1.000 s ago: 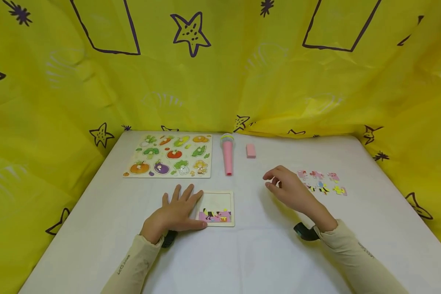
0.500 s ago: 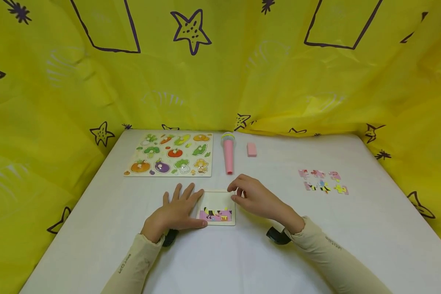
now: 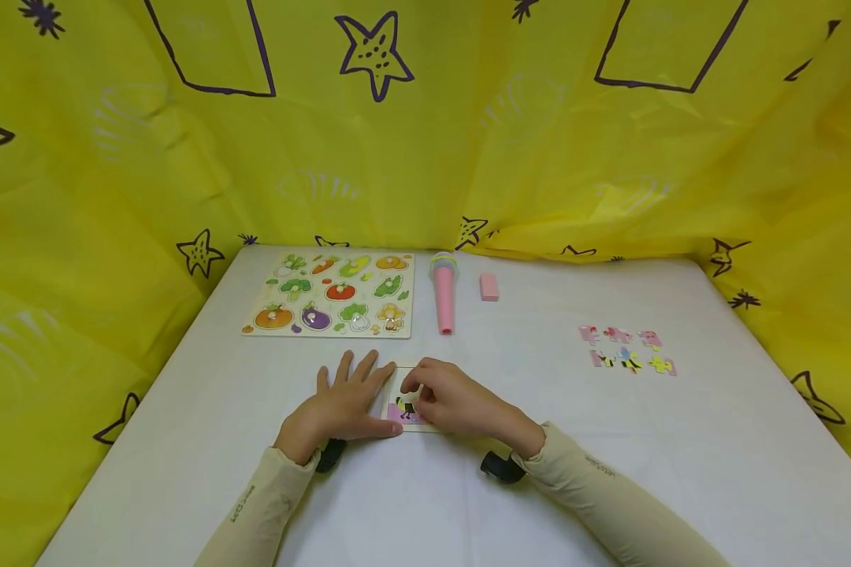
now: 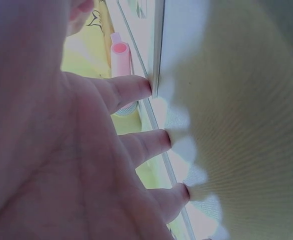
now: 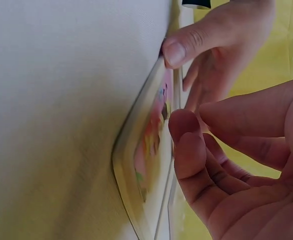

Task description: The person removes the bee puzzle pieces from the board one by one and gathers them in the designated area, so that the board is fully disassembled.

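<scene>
My left hand lies spread at the left side of a small framed jigsaw tray, thumb and index finger on its edge. A strip of pink puzzle with a bee fills the tray's lower part; pale backing shows above it. Over the tray's right half is my right hand, fingers loosely curled, with a gap between index finger and thumb and no piece visible there. It hides that half in the head view. In the right wrist view, the right fingers are beside the tray's pictured surface.
Several loose puzzle pieces lie in two rows at the right. Behind the tray are a vegetable peg board, a pink toy microphone and a pink block. A yellow patterned cloth hangs behind the white table.
My right hand has moved left from beside the loose pieces to over the tray. The left hand stays in place at the tray's left edge.
</scene>
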Demonstrator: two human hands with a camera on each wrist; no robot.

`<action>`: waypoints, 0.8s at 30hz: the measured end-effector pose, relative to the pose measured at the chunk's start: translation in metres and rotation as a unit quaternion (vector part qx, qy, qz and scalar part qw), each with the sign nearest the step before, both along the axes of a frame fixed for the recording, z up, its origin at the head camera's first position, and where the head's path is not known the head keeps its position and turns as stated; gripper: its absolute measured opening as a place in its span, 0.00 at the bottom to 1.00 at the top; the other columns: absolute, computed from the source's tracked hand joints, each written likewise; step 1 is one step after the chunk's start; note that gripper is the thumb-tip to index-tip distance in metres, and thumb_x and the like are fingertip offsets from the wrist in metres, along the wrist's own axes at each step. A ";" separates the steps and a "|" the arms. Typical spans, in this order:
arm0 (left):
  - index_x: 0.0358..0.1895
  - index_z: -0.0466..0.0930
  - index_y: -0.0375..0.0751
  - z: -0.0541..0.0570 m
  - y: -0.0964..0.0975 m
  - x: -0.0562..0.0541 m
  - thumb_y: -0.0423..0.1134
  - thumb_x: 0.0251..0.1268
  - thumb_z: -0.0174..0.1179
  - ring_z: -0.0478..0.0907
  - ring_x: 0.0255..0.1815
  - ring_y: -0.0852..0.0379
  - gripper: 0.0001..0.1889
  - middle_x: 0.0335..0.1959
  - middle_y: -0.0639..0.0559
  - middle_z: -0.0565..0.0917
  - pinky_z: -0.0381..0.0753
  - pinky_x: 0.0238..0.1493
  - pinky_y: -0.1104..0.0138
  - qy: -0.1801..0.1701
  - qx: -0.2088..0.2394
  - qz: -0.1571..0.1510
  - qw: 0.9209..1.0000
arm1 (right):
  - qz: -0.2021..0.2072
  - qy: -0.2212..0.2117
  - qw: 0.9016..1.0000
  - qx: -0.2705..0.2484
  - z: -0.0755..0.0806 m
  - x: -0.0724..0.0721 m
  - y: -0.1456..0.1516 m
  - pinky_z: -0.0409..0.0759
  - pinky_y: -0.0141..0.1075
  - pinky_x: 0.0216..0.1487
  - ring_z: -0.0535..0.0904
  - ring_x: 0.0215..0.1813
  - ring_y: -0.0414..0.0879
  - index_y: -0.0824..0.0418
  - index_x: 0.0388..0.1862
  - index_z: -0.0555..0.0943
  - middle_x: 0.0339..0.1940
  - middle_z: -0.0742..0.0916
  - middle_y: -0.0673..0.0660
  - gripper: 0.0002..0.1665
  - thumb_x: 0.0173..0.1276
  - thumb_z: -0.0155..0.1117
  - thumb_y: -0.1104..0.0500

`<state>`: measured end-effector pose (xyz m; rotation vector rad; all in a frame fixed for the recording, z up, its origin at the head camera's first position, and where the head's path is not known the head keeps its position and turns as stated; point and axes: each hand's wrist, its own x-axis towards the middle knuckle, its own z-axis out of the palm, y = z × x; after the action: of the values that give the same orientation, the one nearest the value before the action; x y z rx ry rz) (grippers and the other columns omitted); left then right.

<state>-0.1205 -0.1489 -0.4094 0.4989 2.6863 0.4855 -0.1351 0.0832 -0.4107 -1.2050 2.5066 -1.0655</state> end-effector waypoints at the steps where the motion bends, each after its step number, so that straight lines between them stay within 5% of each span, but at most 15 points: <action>1: 0.86 0.58 0.43 0.000 0.000 0.000 0.63 0.64 0.74 0.37 0.85 0.22 0.54 0.87 0.35 0.50 0.37 0.73 0.22 0.000 0.001 -0.001 1.000 | 0.001 -0.001 1.000 0.002 -0.001 0.000 -0.002 0.82 0.35 0.48 0.80 0.41 0.40 0.69 0.50 0.86 0.45 0.85 0.57 0.14 0.68 0.63 0.75; 24: 0.86 0.58 0.43 -0.001 -0.002 -0.001 0.62 0.64 0.74 0.35 0.85 0.23 0.54 0.88 0.35 0.48 0.34 0.73 0.22 -0.008 0.007 0.002 1.000 | -0.023 -0.022 0.993 0.116 0.001 -0.003 -0.028 0.79 0.37 0.46 0.76 0.42 0.46 0.71 0.51 0.86 0.44 0.82 0.58 0.14 0.67 0.72 0.69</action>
<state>-0.1213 -0.1511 -0.4101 0.4928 2.6711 0.5074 -0.1380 0.0556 -0.4101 -1.0516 2.5503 -0.7724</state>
